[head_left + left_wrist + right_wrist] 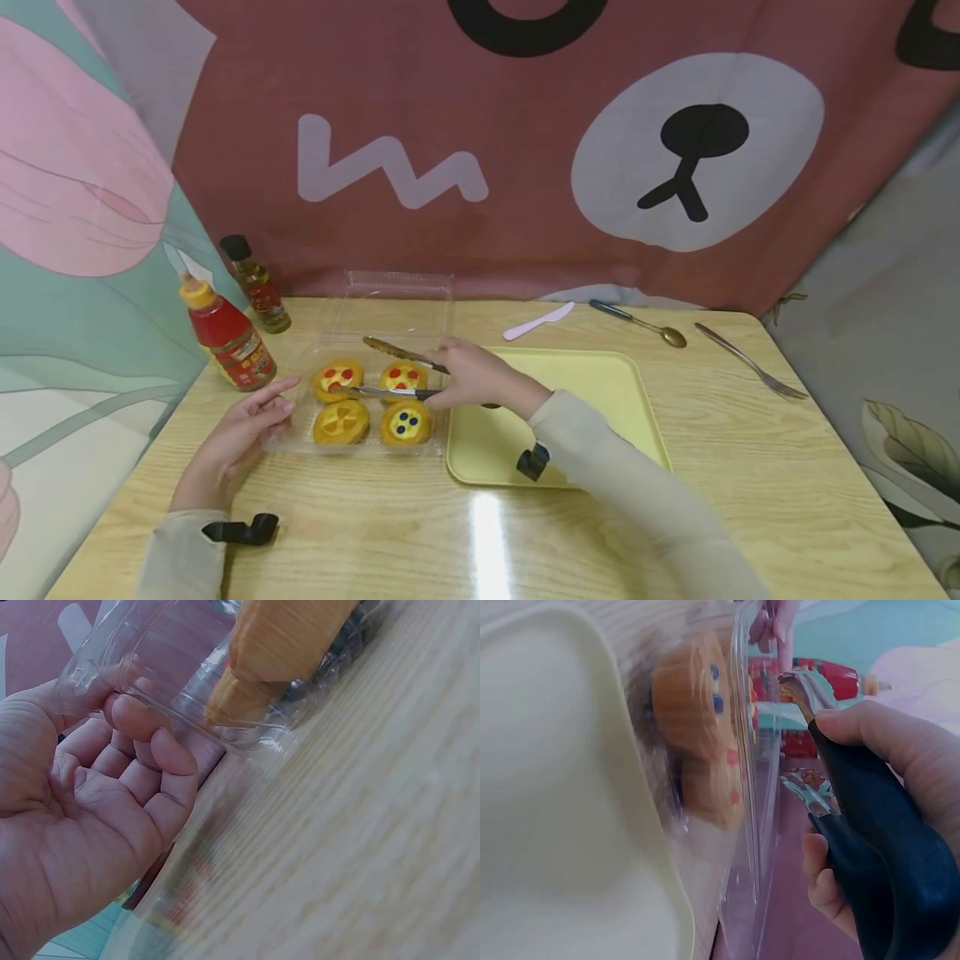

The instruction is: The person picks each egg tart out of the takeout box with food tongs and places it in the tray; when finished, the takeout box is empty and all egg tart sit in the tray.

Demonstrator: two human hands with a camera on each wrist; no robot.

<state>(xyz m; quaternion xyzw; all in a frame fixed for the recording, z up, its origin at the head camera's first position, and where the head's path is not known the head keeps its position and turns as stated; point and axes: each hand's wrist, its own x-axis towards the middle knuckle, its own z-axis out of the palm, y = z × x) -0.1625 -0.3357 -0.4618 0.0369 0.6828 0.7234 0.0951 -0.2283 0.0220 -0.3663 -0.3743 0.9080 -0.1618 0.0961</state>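
A clear plastic box [300, 439] holds several egg tarts: two with red dots, one tart with blue dots [406, 423] and one plain-looking yellow tart [341, 422]. Its lid [393, 310] stands open at the back. My left hand [238, 432] is at the box's left side; in the left wrist view its thumb and forefinger pinch the clear rim [112, 671]. In my right hand [480, 375] is a pair of tongs with black handles [877, 817] and metal tips. The spread tongs reach left above the tarts, with nothing between their tips.
Right of the box, under my right forearm, lies a yellow tray [577, 375]. Behind it are a pink knife [538, 322], a spoon [637, 322] and a fork [750, 362]. A red squeeze bottle [228, 333] and a smaller black-capped bottle [257, 287] stand at the back left.
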